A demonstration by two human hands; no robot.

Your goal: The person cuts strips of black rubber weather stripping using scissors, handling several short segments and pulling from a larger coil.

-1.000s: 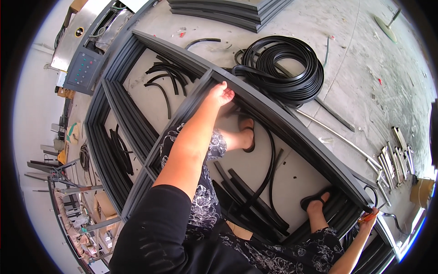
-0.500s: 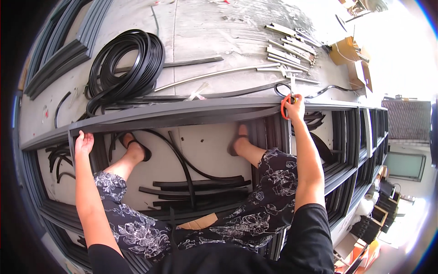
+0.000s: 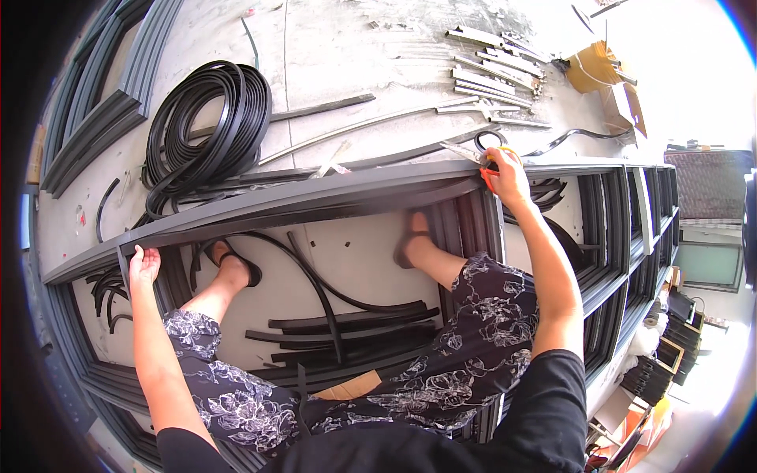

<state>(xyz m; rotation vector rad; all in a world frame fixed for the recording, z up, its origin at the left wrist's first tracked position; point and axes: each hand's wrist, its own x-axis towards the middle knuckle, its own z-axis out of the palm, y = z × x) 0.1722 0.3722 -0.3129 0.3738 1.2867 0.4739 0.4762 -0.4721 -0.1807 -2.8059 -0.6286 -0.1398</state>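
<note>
My right hand [image 3: 510, 178] is closed round orange-handled scissors [image 3: 465, 154], their metal blades pointing left above the frame's far rail. A long black rubber strip [image 3: 315, 214] runs along the inner side of that grey window frame [image 3: 331, 183], sagging slightly off it. At the strip's left end, by a cross bar, my left hand [image 3: 144, 265] has its fingers bent together on the strip; the fingertips are partly hidden. Near my right hand the strip's other end meets a corner of the opening.
My feet stand inside the frame opening, beside cut black strips [image 3: 347, 323]. Beyond the rail lie a large coil of black strip [image 3: 206, 130], metal profiles [image 3: 497, 71] and a yellow bucket [image 3: 591, 67]. More frames [image 3: 118, 102] rest at far left.
My right hand has turned the scissors, so the blades swing from pointing away to pointing left. My left hand stays at the same cross bar. The whole view has shifted slightly.
</note>
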